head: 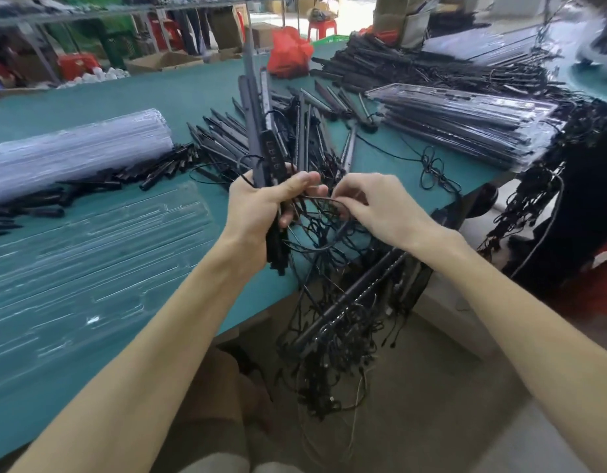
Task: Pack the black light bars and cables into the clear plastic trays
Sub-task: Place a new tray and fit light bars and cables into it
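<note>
My left hand (261, 206) grips a bundle of black light bars (256, 110) held upright above the green table (151, 97), along with a black controller. My right hand (370, 206) pinches a loop of thin black cable (329, 199) that runs from the bundle. A tangle of cables and more light bars (346, 308) hangs off the table's front edge below my hands. An empty clear plastic tray (90, 261) lies flat on the table to the left of my left arm. Loose light bars (227, 138) are scattered behind my hands.
A roll of stacked clear trays (73, 148) lies at the left, with small black connectors (90, 189) in front. Packed trays (466, 121) are stacked at the right, cables spilling over the edge. A big heap of bars (414, 63) and a red bag (290, 52) sit at the back.
</note>
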A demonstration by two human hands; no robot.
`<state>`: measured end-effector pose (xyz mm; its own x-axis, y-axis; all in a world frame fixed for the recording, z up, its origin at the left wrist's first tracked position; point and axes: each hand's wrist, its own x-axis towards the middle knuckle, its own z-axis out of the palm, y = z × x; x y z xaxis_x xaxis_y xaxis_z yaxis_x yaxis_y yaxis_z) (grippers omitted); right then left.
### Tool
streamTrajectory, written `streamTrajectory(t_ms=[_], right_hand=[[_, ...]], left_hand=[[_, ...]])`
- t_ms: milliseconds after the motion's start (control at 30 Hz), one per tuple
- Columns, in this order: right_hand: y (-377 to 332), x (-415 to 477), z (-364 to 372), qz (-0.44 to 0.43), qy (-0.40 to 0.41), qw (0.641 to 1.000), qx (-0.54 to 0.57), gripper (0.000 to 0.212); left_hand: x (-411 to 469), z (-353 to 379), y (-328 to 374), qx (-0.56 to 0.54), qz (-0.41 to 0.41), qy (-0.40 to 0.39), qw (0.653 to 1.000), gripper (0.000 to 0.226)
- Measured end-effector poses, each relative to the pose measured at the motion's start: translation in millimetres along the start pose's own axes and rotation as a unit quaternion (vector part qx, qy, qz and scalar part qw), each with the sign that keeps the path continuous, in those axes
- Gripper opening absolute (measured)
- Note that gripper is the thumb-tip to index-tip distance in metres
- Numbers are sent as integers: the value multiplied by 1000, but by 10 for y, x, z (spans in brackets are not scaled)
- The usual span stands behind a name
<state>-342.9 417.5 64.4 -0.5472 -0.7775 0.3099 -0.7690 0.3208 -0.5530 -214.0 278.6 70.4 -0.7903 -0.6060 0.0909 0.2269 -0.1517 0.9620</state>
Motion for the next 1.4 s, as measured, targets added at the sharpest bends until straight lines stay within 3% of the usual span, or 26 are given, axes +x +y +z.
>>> streamTrajectory(t_ms=[100,200,333,600,700,833,967,1100,1300,1400], right_hand=[[156,-110,-19,4,35,999,-22,11],[244,-189,-57,-3,-51,998,-33,22],[257,-235,-44,-55,-103,992,-56,23],[374,-294,-165,-21,-159,986,-47,14],[351,-300,-224,-2,-167,984,-67,19],[215,-288,-413,-18,-116,993,-30,26],[105,-240,-538,-15,-34,996,77,24],[49,-190,-523,-10,-16,995,94,20],[-84,-18,-609,-20,124,976,176,17],[-156,141,-581,-32,127,976,174,16]], left_hand=[[55,5,57,-37,-2,29,999,21],[68,28,121,-38,-3,38,999,40],[67,142,169,-41,14,13,999,30],[53,214,101,-19,-22,-2,1000,16],[16,220,67,-28,-28,-18,999,12],[43,165,126,-49,-20,-22,998,18],[117,42,209,-56,-16,-10,998,20],[146,-33,183,-56,-35,24,998,21],[167,32,123,-54,-32,25,998,25],[168,59,138,-54,-28,18,998,25]])
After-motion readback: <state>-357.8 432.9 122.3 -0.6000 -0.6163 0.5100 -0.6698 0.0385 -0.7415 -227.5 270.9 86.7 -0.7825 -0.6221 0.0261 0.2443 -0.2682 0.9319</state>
